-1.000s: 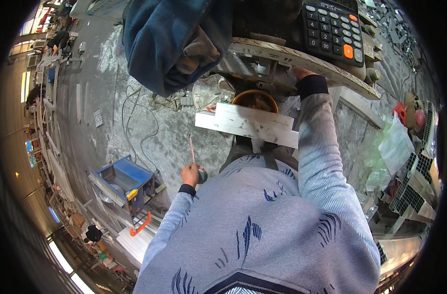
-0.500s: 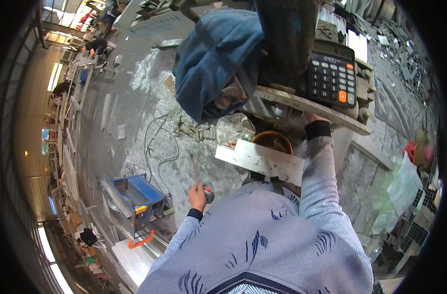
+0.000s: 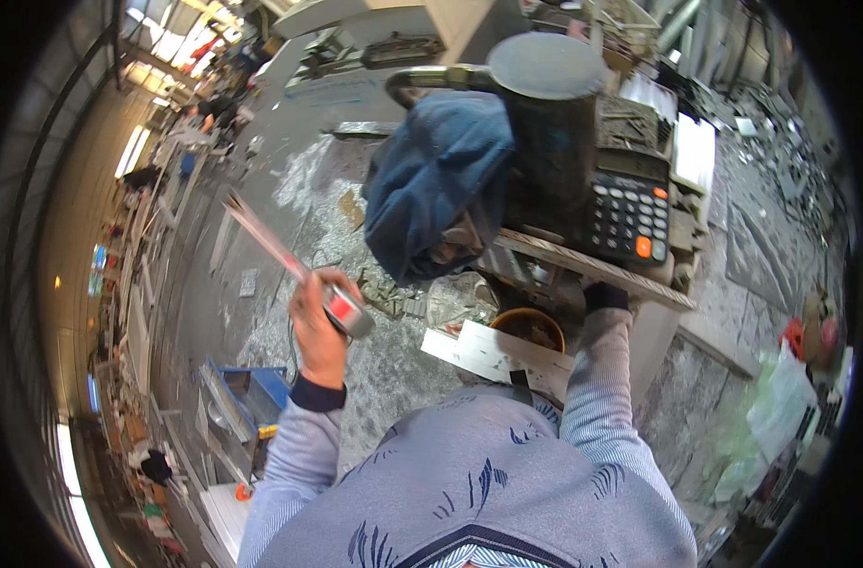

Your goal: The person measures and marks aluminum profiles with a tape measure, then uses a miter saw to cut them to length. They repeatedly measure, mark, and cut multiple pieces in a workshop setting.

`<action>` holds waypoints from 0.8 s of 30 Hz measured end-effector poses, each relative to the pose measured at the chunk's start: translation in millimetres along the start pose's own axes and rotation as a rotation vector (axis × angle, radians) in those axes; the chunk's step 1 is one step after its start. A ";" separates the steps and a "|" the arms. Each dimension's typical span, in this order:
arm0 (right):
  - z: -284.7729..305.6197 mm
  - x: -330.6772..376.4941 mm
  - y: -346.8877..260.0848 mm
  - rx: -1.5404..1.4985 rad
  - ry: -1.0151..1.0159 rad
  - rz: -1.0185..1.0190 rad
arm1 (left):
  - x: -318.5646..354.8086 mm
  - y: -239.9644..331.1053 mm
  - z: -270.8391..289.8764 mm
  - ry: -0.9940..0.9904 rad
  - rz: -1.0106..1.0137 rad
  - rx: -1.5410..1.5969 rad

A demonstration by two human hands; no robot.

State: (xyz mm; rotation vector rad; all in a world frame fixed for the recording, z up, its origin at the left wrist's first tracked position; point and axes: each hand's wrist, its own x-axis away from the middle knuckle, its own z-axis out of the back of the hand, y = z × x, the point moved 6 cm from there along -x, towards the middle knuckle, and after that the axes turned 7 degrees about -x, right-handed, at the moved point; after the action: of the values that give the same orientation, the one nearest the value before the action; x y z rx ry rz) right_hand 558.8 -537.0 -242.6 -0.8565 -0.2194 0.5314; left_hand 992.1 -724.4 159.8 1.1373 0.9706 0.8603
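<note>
Raised over the floor, my left hand (image 3: 320, 327) is closed round a grey and red tape measure (image 3: 348, 310). Its blade (image 3: 271, 239) sticks out toward the upper left, blurred by motion. My right arm reaches forward to the bench, its dark cuff (image 3: 606, 296) at the edge of a wooden board (image 3: 592, 269). Beneath that board the right hand is almost wholly hidden, so what its fingers do does not show. A black calculator (image 3: 630, 220) lies on the bench just beyond it. White flat pieces (image 3: 498, 354) lie before my waist, beside a yellow bucket (image 3: 501, 320).
A blue cloth (image 3: 441, 180) hangs by a dark upright cylinder (image 3: 550, 142) on the bench. At the lower left stands a blue open bin (image 3: 261, 390). Metal scraps (image 3: 796, 123) and pale plastic sheeting (image 3: 782, 393) lie to the right. People work at the far left.
My left hand has risen and moved forward and left with the tape measure; the blade now shows plainly. The view has shifted, revealing the cylinder's top. My right hand has stayed under the board.
</note>
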 end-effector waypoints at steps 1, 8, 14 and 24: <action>-3.2 2.1 2.0 -0.019 0.000 -0.010 | -21.6 24.1 -18.8 -0.062 -0.081 0.018; -25.5 1.3 48.4 -0.307 -0.028 -0.126 | -146.5 120.6 -155.4 -0.336 -0.328 0.156; -60.1 5.5 61.8 -0.676 -0.100 -0.172 | -216.1 120.0 -197.6 -0.382 -0.195 0.144; -8.9 18.0 -1.7 0.026 0.085 -0.143 | -301.3 116.7 -203.9 -0.506 -0.247 -0.151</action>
State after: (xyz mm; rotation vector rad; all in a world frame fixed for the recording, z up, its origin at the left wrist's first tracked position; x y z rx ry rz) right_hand 578.1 -534.3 -247.5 -0.8293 -0.1934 0.3631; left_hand 689.0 -910.3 299.7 1.0110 0.5969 0.4065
